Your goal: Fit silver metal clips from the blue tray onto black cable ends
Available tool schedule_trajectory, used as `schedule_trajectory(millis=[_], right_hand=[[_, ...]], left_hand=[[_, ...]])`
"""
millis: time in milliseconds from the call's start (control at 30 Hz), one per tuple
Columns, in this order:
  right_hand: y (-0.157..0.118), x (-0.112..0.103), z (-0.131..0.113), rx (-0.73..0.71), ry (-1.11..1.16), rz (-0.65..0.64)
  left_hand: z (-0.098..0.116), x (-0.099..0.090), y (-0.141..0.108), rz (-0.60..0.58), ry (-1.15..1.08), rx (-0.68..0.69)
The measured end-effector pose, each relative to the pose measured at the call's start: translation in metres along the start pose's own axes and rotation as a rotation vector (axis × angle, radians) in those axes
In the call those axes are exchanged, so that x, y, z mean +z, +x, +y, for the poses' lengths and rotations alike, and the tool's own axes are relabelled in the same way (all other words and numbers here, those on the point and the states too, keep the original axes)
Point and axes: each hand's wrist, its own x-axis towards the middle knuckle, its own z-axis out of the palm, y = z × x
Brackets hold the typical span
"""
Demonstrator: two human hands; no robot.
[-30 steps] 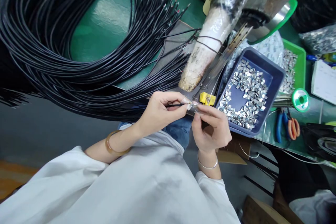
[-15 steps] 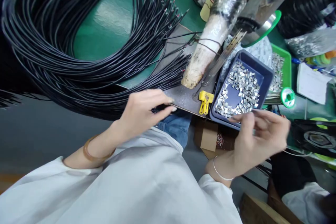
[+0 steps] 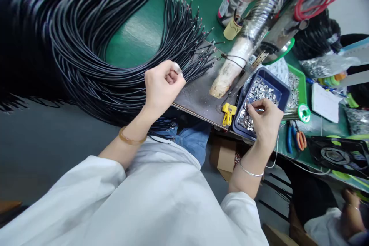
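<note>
My left hand (image 3: 163, 86) is raised in front of a thick bundle of black cables (image 3: 115, 71), its fingers curled in. A pale spot shows at its fingertips; whether that is a nail or a small part I cannot tell. My right hand (image 3: 266, 119) reaches over a dark blue tray (image 3: 284, 94) of small shiny metal clips (image 3: 261, 89). Thumb and index finger are pinched together at the clips, and what lies between them is too small to make out. The stripped cable ends (image 3: 201, 44) fan out on the table, right of my left hand.
A white-wrapped duct (image 3: 227, 75) comes down beside the tray. A yellow clamp (image 3: 229, 113) grips the board's front edge. Further right are a green tray (image 3: 301, 88), a solder spool (image 3: 304, 112), pliers (image 3: 300, 138) and a black fan (image 3: 337, 155). Another person's arm (image 3: 353, 215) shows lower right.
My left hand has risen away from the table edge, and its fingers have curled in. My right hand has moved left and forward, its fingertips now among the clips. The view has shifted.
</note>
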Motion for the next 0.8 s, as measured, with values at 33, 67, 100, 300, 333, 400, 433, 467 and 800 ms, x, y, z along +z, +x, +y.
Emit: schedule_trajectory(millis=[33,67,100,300,333,400,433,467,800], right_hand=[[0.001,-0.002,0.0,0.004,0.004,-0.032],[0.002,-0.004,0.0,0.0,0.001,-0.061],[0.003,-0.006,-0.001,-0.012,-0.009,-0.084],[0.008,-0.008,-0.004,-0.08,-0.059,-0.132],[0.009,-0.008,-0.004,-0.093,-0.066,-0.138],[0.008,-0.009,-0.003,-0.131,-0.102,-0.138],[0.007,-0.009,-0.002,-0.148,-0.121,-0.133],[0.007,-0.009,-0.001,-0.161,-0.132,-0.13],[-0.003,-0.002,0.002,-0.138,-0.015,-0.048]], left_hand=[[0.0,-0.004,0.0,0.054,-0.171,-0.078],[0.0,-0.008,0.001,0.103,-0.329,-0.148],[0.001,-0.012,0.001,0.128,-0.459,-0.21],[0.02,-0.036,-0.006,-0.121,-0.778,-0.392],[0.023,-0.038,-0.008,-0.208,-0.777,-0.414],[0.026,-0.038,-0.012,-0.351,-0.752,-0.469],[0.026,-0.038,-0.014,-0.369,-0.756,-0.488],[0.026,-0.037,-0.016,-0.339,-0.789,-0.496],[0.034,-0.017,0.005,-0.279,-0.714,-0.458]])
